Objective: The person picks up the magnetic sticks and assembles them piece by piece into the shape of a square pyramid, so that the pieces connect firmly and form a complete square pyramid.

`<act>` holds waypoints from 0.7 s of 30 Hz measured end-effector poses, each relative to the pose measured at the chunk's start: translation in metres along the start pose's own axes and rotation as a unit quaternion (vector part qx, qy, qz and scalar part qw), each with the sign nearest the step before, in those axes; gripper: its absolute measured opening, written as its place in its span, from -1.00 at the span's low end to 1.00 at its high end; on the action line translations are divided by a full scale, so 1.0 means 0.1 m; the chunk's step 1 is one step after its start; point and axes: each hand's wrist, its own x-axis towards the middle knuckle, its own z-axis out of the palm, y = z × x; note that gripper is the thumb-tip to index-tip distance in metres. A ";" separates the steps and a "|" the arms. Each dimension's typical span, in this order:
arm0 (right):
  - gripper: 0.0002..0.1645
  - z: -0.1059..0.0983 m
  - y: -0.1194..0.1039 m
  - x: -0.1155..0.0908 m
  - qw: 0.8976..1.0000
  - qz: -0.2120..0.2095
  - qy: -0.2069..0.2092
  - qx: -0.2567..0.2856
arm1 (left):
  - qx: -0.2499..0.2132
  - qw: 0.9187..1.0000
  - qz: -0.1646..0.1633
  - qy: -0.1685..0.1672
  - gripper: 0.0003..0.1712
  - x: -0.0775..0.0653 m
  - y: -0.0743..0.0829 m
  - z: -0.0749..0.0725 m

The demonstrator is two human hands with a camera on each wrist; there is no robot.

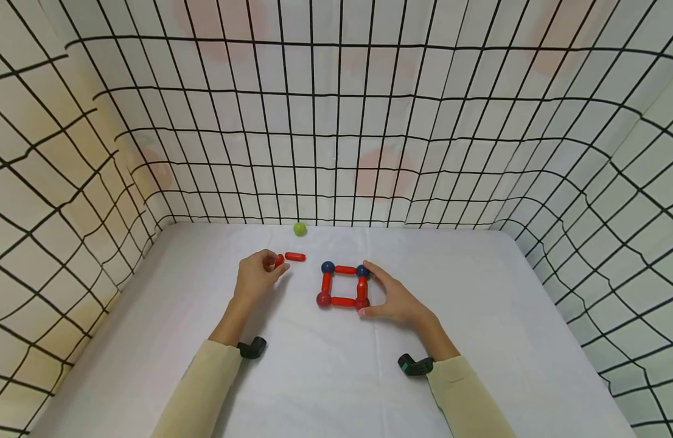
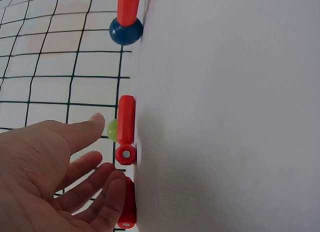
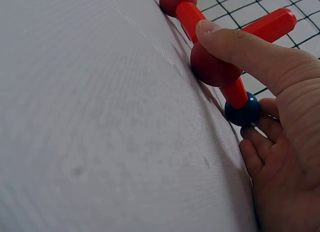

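A flat square of red rods (image 1: 343, 302) lies on the white cloth, with blue balls (image 1: 328, 267) at its far corners and red balls (image 1: 324, 299) at its near ones. My right hand (image 1: 397, 298) grips its right side, thumb on the near red ball (image 3: 212, 67), fingers at the far blue ball (image 3: 242, 109). From that red ball another red rod (image 3: 272, 24) stands up. My left hand (image 1: 254, 277) is beside loose red rods (image 1: 295, 257), thumb and fingers apart. In the left wrist view its fingertips overlap one rod (image 2: 129, 207); another rod (image 2: 126, 154) points its silvery end at the camera.
A small green ball (image 1: 299, 229) sits at the back of the table, close to the black wire grid (image 1: 336, 134). The grid stands along the back and both sides. White cloth (image 1: 325, 371) covers the tabletop.
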 end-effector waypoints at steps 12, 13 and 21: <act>0.38 0.01 -0.02 0.00 1.000 0.009 -0.002 0.001 | 0.017 1.000 -0.026 0.001 -0.68 0.05 -0.03 0.02; 0.38 0.01 -0.02 0.00 1.000 0.009 -0.002 0.001 | 0.017 0.999 -0.028 0.001 -0.70 0.05 -0.03 0.02; 0.38 0.02 -0.01 0.02 1.000 0.009 -0.005 0.003 | 0.015 0.999 -0.047 -0.009 -0.67 0.00 0.01 -0.02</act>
